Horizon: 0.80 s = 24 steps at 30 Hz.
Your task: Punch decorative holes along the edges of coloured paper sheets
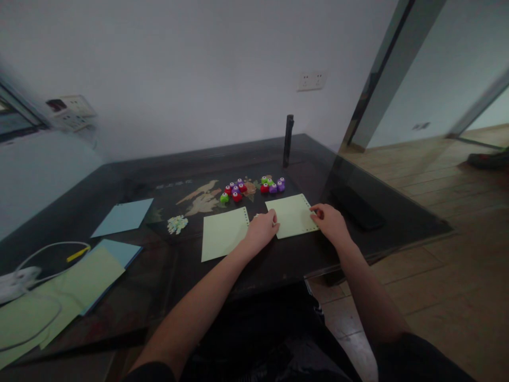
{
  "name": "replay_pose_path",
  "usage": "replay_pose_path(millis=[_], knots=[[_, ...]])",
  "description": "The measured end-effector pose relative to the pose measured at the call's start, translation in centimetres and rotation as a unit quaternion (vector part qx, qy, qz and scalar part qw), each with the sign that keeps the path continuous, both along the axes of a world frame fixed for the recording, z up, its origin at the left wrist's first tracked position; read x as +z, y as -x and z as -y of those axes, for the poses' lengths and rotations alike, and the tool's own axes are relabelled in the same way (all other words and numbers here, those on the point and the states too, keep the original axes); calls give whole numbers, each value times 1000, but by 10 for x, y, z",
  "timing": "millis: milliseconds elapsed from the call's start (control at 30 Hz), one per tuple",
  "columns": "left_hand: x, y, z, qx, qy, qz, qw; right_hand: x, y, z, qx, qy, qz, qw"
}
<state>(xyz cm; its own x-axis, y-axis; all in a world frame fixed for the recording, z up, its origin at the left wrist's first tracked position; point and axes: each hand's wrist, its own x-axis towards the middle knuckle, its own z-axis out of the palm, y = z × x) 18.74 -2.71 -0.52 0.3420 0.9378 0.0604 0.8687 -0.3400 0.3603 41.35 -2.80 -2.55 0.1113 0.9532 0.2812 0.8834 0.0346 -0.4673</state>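
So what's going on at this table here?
A person sits at a dark glass table with both hands on a pale green sheet of paper. The left hand rests on its left edge, the right hand on its right edge. A second green sheet lies beside it. Behind them sit small colourful paper punches, and more blue and green paper lies off to the left.

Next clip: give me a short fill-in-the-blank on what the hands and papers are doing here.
1. Both hands, the left hand and the right hand, rest on the same ____ sheet of paper.
2. A second sheet lies to the ____ of it.
3. The small paper punches sit ____ the sheets, toward the wall.

Missing words: green; left; behind
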Motion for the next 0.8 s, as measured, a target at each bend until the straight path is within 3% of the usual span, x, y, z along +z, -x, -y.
replay_pose_path(millis=[233, 433, 567, 800], knots=[[5, -1, 3, -2, -7, 0, 1000, -2, -2, 0, 3, -34, 6, 999], [28, 18, 7, -4, -24, 109, 994, 4, 2, -1, -4, -70, -2, 998], [35, 65, 4, -6, -59, 188, 980, 14, 15, 0, 25, -92, -18, 995], [13, 165, -19, 71, -108, 141, 982, 52, 69, -12, 181, -91, -95, 975]])
